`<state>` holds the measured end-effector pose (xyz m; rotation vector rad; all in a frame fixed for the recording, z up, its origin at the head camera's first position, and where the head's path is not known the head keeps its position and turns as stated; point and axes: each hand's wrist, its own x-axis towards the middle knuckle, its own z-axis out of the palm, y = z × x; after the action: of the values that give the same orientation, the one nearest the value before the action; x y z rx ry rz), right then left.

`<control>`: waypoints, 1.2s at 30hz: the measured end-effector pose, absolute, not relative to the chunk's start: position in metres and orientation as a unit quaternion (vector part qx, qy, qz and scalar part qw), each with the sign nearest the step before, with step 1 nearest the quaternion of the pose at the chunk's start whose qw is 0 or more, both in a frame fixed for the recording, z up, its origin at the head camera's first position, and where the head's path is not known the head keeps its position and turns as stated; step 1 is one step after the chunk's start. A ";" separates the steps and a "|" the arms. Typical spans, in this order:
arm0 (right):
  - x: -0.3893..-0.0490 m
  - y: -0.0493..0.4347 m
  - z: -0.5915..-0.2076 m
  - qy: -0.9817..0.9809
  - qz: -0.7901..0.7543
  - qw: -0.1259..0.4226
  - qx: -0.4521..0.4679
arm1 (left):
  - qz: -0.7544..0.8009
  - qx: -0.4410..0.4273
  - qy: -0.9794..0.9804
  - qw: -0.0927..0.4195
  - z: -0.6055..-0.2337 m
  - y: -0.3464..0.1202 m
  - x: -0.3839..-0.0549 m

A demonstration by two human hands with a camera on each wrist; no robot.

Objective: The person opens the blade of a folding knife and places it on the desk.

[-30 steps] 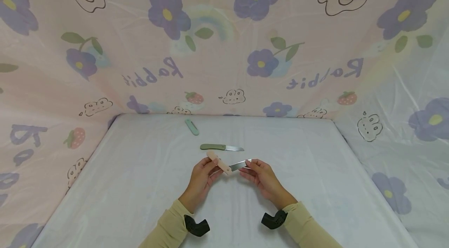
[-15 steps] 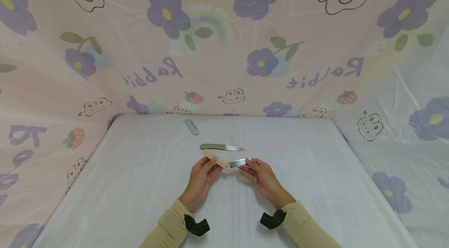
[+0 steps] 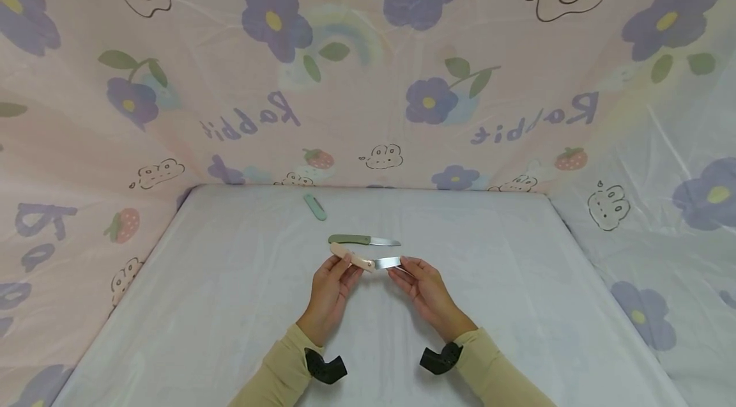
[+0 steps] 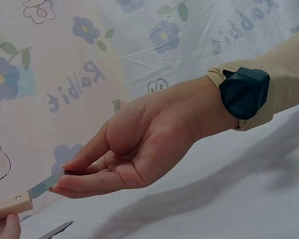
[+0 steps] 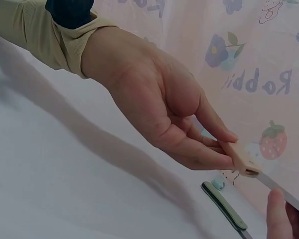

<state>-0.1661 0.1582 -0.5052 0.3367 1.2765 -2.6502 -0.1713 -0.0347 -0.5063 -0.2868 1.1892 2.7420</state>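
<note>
A folding knife with a pale peach handle (image 3: 361, 263) is held between both hands, its short steel blade (image 3: 386, 263) swung out to the right. My left hand (image 3: 329, 289) pinches the handle between thumb and fingers. With thumb and fingertips my right hand (image 3: 427, 290) pinches the blade's tip end, covering the point. In the left wrist view the blade (image 4: 46, 184) runs from the handle's pivot end to the right fingertips. The right wrist view shows the handle (image 5: 240, 159) gripped near its middle by the left hand.
Just beyond the hands lies an olive-green knife (image 3: 349, 239), blade out and pointing right. Farther back, a mint-green folded knife (image 3: 314, 207) rests on the white-covered table (image 3: 190, 305). Printed cloth (image 3: 356, 94) walls the back and sides.
Both hands have moved slightly away from the body with the knife. Handle and blade now lie nearer one line, the handle tilted less steeply and the blade more level.
</note>
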 end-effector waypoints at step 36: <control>-0.160 0.139 -0.513 0.342 -0.924 0.079 0.151 | 0.924 -0.169 0.343 -0.005 -0.510 -0.012 -0.181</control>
<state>-0.1603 0.1388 -0.5132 0.4510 1.0234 -2.7661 -0.1815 -0.0117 -0.5097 -0.5318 1.0799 2.9135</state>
